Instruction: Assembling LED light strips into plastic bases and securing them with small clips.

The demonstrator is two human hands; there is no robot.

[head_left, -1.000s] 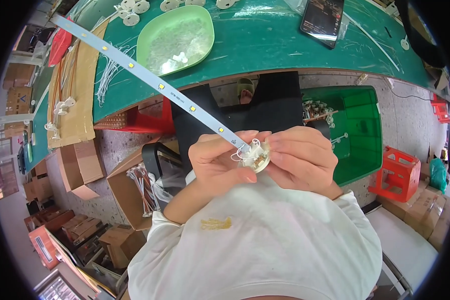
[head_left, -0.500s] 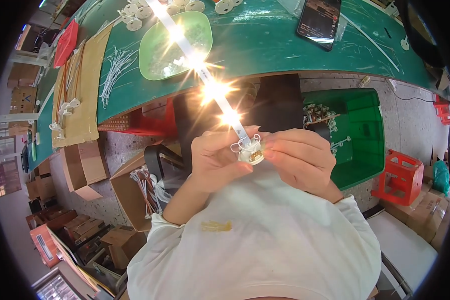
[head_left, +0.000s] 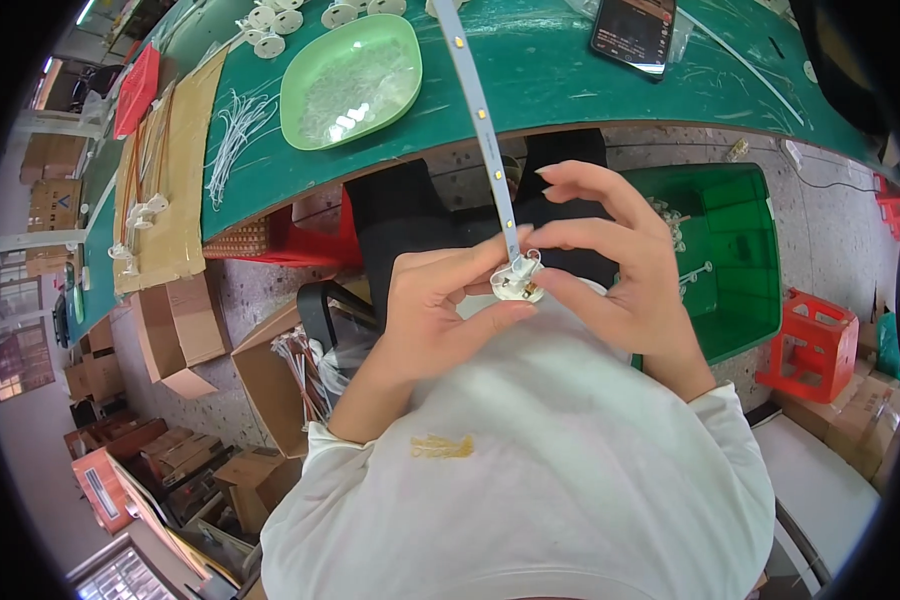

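Note:
A narrow white LED light strip (head_left: 484, 115) stands away from me, its small yellow LEDs unlit, one end set in a round white lamp base (head_left: 515, 286). My left hand (head_left: 428, 305) is closed on that base, thumb along its near edge and fingers behind the strip. At the base's right edge, my right hand (head_left: 625, 260) has its thumb and index finger around it by a small loop of white wire (head_left: 534, 256); its other fingers are raised and spread. The exact contact of the index fingertip is hard to make out.
On the green table (head_left: 530, 80) are a light green bowl (head_left: 288, 95) of small clear parts, white wires (head_left: 238, 140), cardboard (head_left: 185, 190) and a phone (head_left: 632, 38). A green bin (head_left: 750, 330) and red stool (head_left: 815, 345) stand right; open cartons (head_left: 260, 370) are left.
The strip's LEDs were glowing brightly and are now dark. The strip has swung toward upright and shifted right with the base. My right hand's outer fingers have lifted and spread.

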